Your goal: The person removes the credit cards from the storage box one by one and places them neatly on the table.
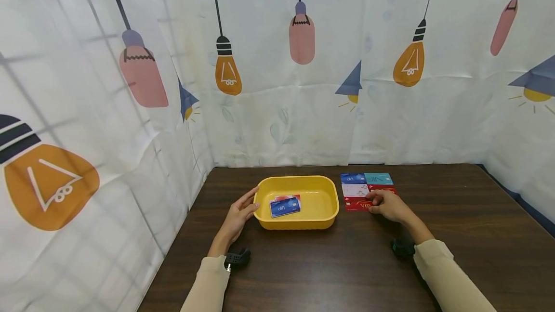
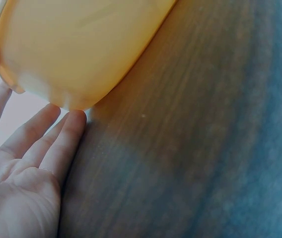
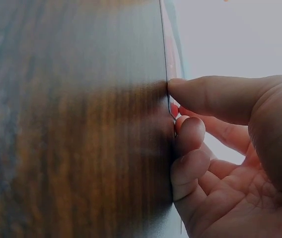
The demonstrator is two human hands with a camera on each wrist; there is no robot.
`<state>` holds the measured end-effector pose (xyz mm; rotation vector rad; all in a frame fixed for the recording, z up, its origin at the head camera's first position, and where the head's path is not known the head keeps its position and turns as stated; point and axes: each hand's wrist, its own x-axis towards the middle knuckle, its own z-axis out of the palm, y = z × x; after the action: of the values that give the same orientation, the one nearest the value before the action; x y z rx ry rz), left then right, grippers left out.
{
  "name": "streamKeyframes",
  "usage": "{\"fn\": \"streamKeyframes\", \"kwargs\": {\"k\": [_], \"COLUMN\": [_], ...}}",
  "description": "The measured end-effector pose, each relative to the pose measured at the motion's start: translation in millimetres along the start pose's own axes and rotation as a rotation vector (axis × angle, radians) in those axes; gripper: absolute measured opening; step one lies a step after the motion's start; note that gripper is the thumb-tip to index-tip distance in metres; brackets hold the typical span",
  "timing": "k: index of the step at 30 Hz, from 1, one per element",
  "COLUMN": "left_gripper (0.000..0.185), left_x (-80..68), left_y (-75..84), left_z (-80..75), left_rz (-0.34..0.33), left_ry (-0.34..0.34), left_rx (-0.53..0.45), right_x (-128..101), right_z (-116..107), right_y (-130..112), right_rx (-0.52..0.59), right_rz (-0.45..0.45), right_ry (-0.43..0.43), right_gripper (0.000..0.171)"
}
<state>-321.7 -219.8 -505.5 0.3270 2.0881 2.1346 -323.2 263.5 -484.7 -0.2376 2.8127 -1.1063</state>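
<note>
Sleeved forearms lie nearest. Left hand rests flat-fingered against the yellow tray. Right hand pinches the red card's near edge on the bench; thin, stiff, slick, probably best lifted by its edge.

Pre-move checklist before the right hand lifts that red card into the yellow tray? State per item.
1. Right hand on the red card: ok, fingertips at its edge.
2. Card actually pinched or lifted: cannot tell; the right wrist view shows thumb and fingers curled at the edge.
3. Left hand steadying the yellow tray: ok, straight fingers touch its wall.
4. Room in the tray: ok, only the blue card over another card.
5. Remaining cards undisturbed: ok, lying flat in rows.
</note>
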Motion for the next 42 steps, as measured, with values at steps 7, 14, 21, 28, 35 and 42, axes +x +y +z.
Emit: {"fn": "streamKeyframes", "kwargs": {"k": [7, 14, 21, 28, 35, 42], "left_gripper": [0.056, 0.056, 0.056, 0.056, 0.058, 0.056], "left_x": [0.5, 0.7, 0.3, 0.7, 0.6, 0.5], "left_y": [-0.7, -0.3, 0.5, 0.1, -1.0, -2.5], "left_z": [-0.6, -1.2, -1.2, -0.9, -0.3, -1.6], "left_rz": [0.008, 0.005, 0.006, -0.005, 0.007, 0.008], "left_ry": [-0.007, -0.004, -0.005, 0.001, -0.004, 0.008], "left_rx": [0.002, 0.005, 0.001, 0.004, 0.009, 0.025], "right_x": [1.5, 2.0, -4.1, -14.1, -18.3, -10.6], "right_z": [1.8, 0.4, 3.5, 14.7, 31.1, 45.0], "right_y": [0.8, -7.3, -38.8, -73.4, -98.9, -126.0], "right_rx": [0.042, 0.052, 0.12, 0.186, 0.258, 0.245], "right_rz": [-0.029, -0.08, -0.191, -0.272, -0.347, -0.325], "right_ry": [0.04, 0.065, 0.033, 0.017, 0.016, 0.005], "right_gripper": [0.036, 0.034, 0.036, 0.034, 0.026, 0.027]}}
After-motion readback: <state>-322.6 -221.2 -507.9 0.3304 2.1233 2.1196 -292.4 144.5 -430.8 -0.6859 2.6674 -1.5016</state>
